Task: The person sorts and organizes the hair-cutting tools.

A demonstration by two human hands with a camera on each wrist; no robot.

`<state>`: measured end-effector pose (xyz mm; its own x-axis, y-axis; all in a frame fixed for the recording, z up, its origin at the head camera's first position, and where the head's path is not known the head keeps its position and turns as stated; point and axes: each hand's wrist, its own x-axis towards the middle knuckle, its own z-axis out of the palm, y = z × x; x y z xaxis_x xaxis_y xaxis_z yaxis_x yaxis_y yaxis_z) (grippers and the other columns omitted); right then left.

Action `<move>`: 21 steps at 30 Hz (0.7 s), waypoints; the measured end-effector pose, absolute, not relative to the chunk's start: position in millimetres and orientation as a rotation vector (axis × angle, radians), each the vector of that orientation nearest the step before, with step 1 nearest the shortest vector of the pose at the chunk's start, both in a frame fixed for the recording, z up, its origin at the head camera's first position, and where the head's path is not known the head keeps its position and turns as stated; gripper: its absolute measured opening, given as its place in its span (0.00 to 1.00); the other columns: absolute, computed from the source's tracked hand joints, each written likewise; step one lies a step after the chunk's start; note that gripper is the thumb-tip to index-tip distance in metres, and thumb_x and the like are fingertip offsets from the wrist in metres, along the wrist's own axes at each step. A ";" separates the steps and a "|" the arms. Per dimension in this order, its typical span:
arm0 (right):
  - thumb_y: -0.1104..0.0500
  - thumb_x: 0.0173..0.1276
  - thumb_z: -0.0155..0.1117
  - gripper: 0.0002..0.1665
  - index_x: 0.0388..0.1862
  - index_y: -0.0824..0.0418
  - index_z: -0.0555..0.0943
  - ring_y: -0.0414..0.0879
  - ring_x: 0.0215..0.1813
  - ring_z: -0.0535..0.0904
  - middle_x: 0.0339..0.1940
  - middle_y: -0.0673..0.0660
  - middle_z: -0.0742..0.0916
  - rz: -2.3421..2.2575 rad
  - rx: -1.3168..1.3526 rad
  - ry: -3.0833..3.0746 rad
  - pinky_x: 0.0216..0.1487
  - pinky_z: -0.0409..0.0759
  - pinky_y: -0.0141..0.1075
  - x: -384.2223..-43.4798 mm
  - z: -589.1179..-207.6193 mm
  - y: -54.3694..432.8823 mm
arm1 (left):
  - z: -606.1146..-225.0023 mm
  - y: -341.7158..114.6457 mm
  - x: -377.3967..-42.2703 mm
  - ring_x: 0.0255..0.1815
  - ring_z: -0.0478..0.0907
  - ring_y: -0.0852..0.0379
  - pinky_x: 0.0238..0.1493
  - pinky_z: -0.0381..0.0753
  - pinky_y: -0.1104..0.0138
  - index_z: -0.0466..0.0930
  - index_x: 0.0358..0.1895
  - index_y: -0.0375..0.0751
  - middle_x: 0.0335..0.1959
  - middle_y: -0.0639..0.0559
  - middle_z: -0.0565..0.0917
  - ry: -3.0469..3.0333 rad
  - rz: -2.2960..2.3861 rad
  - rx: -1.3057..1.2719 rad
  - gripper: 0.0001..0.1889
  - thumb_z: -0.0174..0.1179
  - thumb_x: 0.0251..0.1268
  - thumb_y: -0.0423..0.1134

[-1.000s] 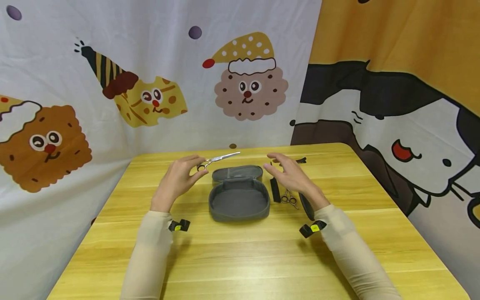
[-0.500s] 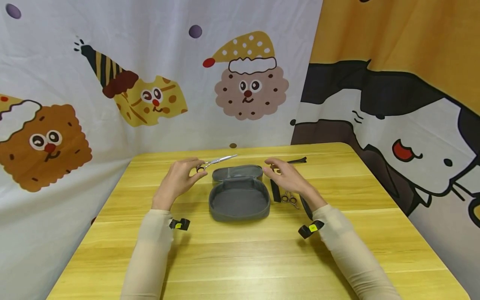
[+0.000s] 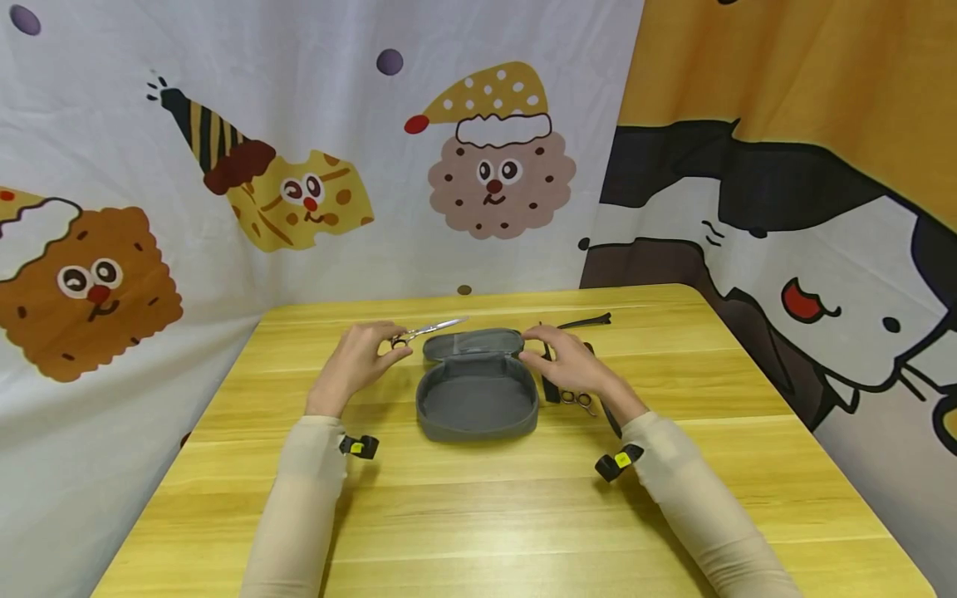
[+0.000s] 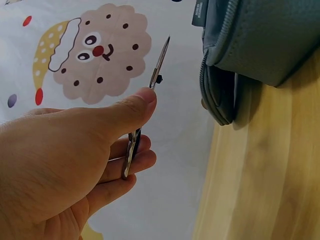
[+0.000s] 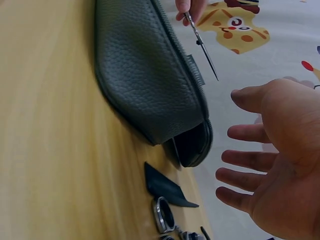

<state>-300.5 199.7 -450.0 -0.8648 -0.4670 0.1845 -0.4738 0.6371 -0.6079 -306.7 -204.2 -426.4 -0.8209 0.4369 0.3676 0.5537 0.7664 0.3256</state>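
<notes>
My left hand [image 3: 355, 365] pinches a pair of silver scissors [image 3: 432, 329] by the handles, blades pointing right and away, above the table left of the case lid. In the left wrist view, the thumb presses the scissors [image 4: 132, 150] against the fingers. An unzipped grey case [image 3: 477, 430] stands in the middle with its lid folded back and its inside bare. Beside the right end of that lid hovers my right hand [image 3: 571, 365], holding nothing. Its fingers look spread and fairly straight in the right wrist view, apart from the case [image 5: 145, 75].
Right of the case lie a black flat piece [image 3: 551, 390] and a second pair of scissors [image 3: 579, 400]. A black hair clip [image 3: 594, 321] lies behind the right hand. Under the right forearm, a long dark object [image 3: 611, 420] is partly hidden. A printed curtain [image 3: 419, 266] hangs behind the table.
The scissors have sunk slightly in the left hand and shifted a little left. My right hand has come left and down toward the case lid, uncovering more of the hair clip.
</notes>
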 end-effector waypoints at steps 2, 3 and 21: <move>0.48 0.90 0.63 0.32 0.82 0.64 0.77 0.70 0.86 0.72 0.83 0.67 0.80 1.047 0.828 -2.830 0.83 0.75 0.72 -299.5 -452.7 200.1 | -428.3 -204.9 -307.6 0.56 0.94 0.40 0.58 0.94 0.43 0.91 0.65 0.35 0.60 0.37 0.94 -2.701 -0.624 -0.768 0.20 0.74 0.80 0.43; 0.49 0.90 0.63 0.32 0.83 0.64 0.77 0.70 0.86 0.72 0.83 0.68 0.80 1.048 0.835 -2.830 0.83 0.74 0.73 -298.7 -453.6 200.3 | -429.3 -205.3 -308.0 0.56 0.94 0.40 0.58 0.94 0.43 0.91 0.66 0.34 0.60 0.37 0.94 -2.706 -0.626 -0.766 0.20 0.74 0.80 0.43; 0.51 0.90 0.63 0.28 0.83 0.56 0.79 0.70 0.89 0.70 0.89 0.68 0.73 0.973 0.898 -2.866 0.87 0.62 0.79 -295.3 -463.5 198.7 | -445.3 -213.4 -313.6 0.60 0.92 0.35 0.62 0.92 0.39 0.90 0.65 0.32 0.61 0.34 0.94 -2.780 -0.686 -0.707 0.19 0.72 0.82 0.41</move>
